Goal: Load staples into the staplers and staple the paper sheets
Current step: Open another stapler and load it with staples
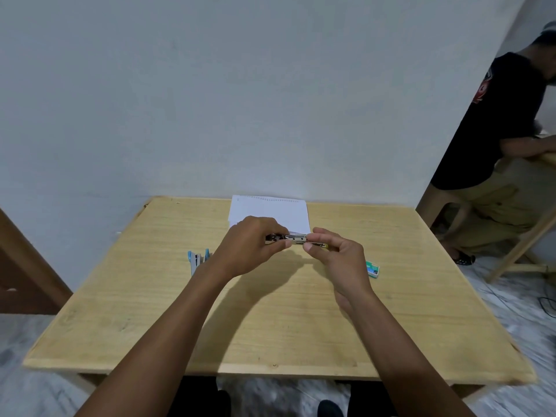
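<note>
Squinting at the head view, I can't read the green staple box (372, 268) at 3 o'clock. My left hand (249, 248) and right hand (340, 260) pinch the metal stapler (296, 238) by its ends in curled fingers (325, 233), above the bench (270, 326), paper (270, 213) at 12 o'clock.

shiny metal stapler (296, 239), matt wood table (270, 320) (grained), white paper (270, 210)

The table (270, 326) was pale yellow wood with fine grain. The paper (267, 210) was white, dotted along its far edge. The metal stapler (296, 239) was silver with a yellow end, the left stapler (198, 258) light blue and white, the box (372, 268) green and white. The floor (526, 296) was grey-white, marbled.
</note>
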